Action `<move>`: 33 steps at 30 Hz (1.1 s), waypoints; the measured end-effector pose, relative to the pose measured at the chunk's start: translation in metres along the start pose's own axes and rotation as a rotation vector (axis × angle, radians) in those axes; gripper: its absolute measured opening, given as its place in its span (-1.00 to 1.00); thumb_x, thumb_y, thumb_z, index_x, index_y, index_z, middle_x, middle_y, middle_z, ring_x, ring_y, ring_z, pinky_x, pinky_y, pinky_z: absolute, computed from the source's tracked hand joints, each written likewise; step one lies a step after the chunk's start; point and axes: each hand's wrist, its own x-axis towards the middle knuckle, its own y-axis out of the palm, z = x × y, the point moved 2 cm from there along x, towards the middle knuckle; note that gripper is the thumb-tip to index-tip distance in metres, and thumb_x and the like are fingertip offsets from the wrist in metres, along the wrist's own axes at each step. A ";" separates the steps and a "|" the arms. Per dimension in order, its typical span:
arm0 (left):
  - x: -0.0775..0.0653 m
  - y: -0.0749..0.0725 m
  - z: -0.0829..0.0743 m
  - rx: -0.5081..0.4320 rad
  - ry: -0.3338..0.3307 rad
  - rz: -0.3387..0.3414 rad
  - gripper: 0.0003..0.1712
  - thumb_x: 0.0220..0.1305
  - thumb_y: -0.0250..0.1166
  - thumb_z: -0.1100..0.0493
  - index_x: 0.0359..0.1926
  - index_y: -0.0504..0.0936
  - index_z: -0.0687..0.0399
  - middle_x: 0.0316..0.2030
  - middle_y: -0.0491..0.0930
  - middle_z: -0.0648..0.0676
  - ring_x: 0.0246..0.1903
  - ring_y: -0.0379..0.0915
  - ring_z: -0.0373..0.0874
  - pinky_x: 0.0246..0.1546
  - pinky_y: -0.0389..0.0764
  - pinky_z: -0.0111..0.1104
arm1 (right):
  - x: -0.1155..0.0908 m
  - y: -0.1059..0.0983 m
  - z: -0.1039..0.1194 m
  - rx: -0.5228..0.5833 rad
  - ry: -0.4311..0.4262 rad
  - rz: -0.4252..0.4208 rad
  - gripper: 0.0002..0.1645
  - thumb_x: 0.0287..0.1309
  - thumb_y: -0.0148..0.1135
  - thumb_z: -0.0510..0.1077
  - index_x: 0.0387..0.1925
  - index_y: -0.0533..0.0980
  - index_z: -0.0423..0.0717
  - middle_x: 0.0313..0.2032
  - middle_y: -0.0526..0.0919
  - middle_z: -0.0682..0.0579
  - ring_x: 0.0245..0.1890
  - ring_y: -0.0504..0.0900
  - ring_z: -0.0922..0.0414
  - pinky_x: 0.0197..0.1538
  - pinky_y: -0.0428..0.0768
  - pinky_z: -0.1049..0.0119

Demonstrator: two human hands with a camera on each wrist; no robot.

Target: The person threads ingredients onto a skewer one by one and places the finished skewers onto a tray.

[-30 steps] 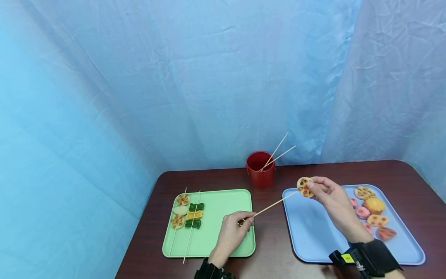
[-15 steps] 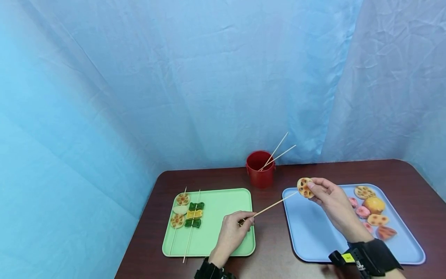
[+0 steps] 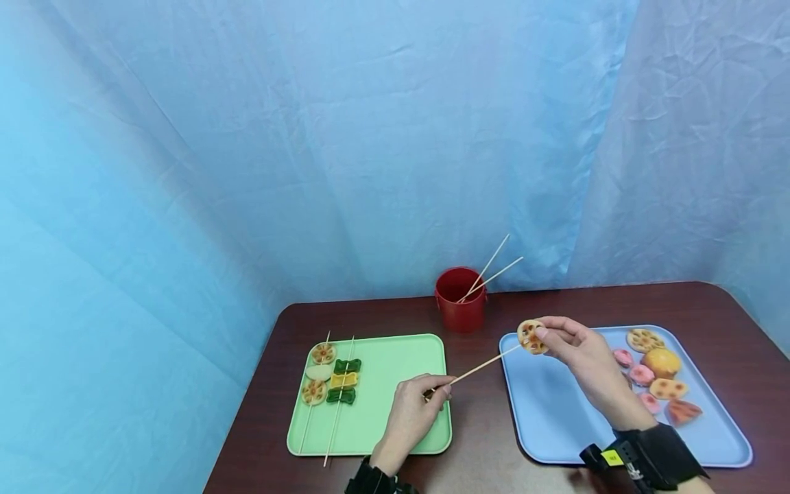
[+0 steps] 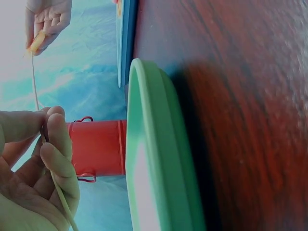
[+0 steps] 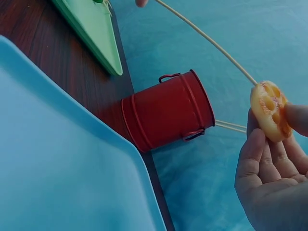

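Lotus slice [image 3: 529, 337] and right hand [image 3: 583, 358] have edged toward the left hand [image 3: 412, 410], right thumb and fingers pinching the slice at the end of the skewer [image 3: 484, 366], raised above the blue tray [image 3: 549, 418]. It looks light and firm, best held by its rim; the thin skewer, gripped in the left hand, would probably flex if pushed sideways.

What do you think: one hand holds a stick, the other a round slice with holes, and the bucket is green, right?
Not quite: the bucket is red, not green, as the head view shows. The left hand does hold a stick and the right hand a round slice with holes.
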 end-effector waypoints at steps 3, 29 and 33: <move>0.000 0.002 -0.001 0.007 0.020 -0.006 -0.80 0.38 0.34 0.30 -0.06 0.83 0.06 -0.42 0.74 -0.09 -0.48 0.52 -0.43 -0.46 0.50 -0.53 | 0.000 0.003 0.001 -0.026 0.007 0.006 -0.36 0.43 0.24 0.19 0.24 0.49 -0.22 -0.11 0.78 0.17 -0.12 0.71 0.25 -0.03 0.64 0.40; 0.010 0.022 -0.011 -0.174 -0.067 -0.032 -0.96 0.35 0.38 0.22 -0.26 0.75 0.08 -0.47 0.69 -0.12 -0.55 0.49 -0.44 -0.49 0.54 -0.51 | -0.004 0.043 -0.012 0.057 0.010 0.129 -0.45 0.47 0.24 -0.02 0.21 0.47 -0.42 -0.13 0.80 -0.04 -0.16 0.76 0.20 -0.01 0.69 0.15; 0.013 0.027 -0.014 -0.182 -0.074 -0.023 -0.91 0.38 0.36 0.21 -0.21 0.79 0.08 -0.49 0.67 -0.11 -0.56 0.44 -0.43 -0.51 0.50 -0.52 | -0.005 0.051 -0.013 0.064 0.008 0.144 -0.47 0.48 0.24 -0.04 0.20 0.48 -0.43 -0.10 0.79 -0.09 -0.16 0.75 0.21 -0.01 0.69 0.17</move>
